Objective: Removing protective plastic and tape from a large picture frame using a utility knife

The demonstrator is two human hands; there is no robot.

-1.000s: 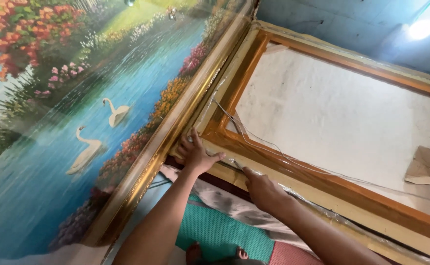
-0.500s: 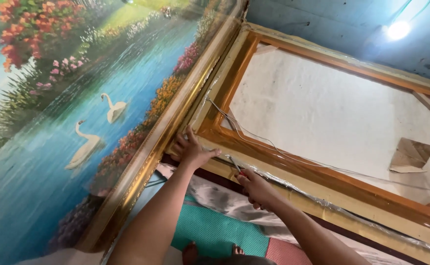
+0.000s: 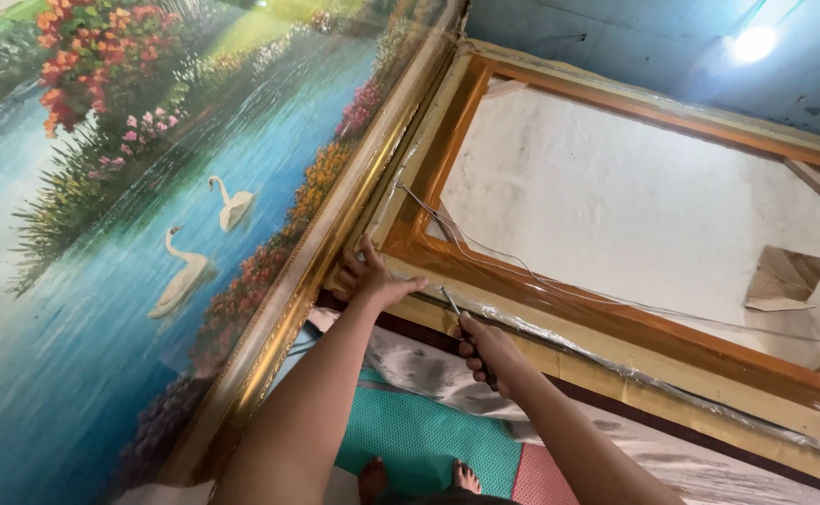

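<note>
Head view: the left hand is spread flat, fingers open and pressed on the lower left corner of a wooden picture frame, holding nothing, just bracing. That corner sits right beside the gilt edge of the neighbouring painting. The right hand is closed around a thin metal tool; handle buried in the fist, tip poking up-left and touching the frame's pale lower rail just beside the left hand. Prob. a screwdriver or awl, but the tip is too small to tell.

The frame is seen from its back: orange-brown inner wood w/ a lighter outer border, white canvas back filling the middle. A thin wire runs from the left upright across the lower part of the frame toward the right. A torn brown paper piece sticks to the canvas back near the right side. Clear plastic wrap lies crinkled along the bottom rail.

Left of it, touching or nearly so, stands a large painting in a gold frame: blue water, two white swans, red and pink flowers up top.

Below the forearms: a green mat w/ a pink mat next to it, and the person's bare feet at the bottom edge. A bright lamp glows on the blue wall upper right.
</note>
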